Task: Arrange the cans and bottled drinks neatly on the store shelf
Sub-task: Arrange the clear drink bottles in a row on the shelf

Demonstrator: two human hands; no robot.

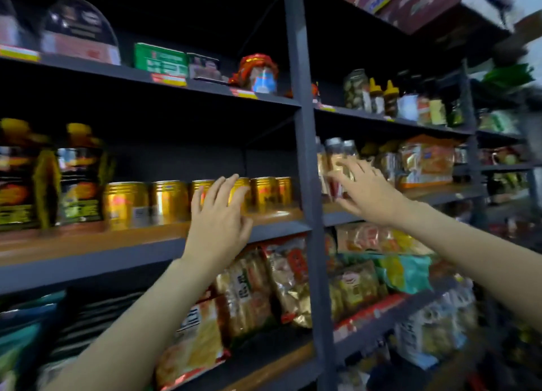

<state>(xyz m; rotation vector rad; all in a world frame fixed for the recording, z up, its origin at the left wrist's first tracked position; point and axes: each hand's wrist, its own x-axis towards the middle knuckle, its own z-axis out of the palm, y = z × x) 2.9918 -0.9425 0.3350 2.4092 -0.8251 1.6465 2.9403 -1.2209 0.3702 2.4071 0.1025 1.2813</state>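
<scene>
On the wooden shelf (pixel 88 241) at nine o'clock, gold cans (pixel 170 201) stand in a row. The left hand (pixel 218 214), fingers spread, holds nothing before them; the right hand (pixel 366 191), also spread, nears clear bottles (pixel 337 167) at three o'clock. Straightening seems underway; next, a grip.

dim, dark upper bays | glare on gold cans (pixel 170 201) | edges blurred, wide-angle bowing

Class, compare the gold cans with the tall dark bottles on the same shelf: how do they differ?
The gold cans are short; the dark bottles stand taller. The cans are shiny gold all over; the bottles are dark with yellow caps. The cans sit right, the bottles left. Both stand upright.
</scene>
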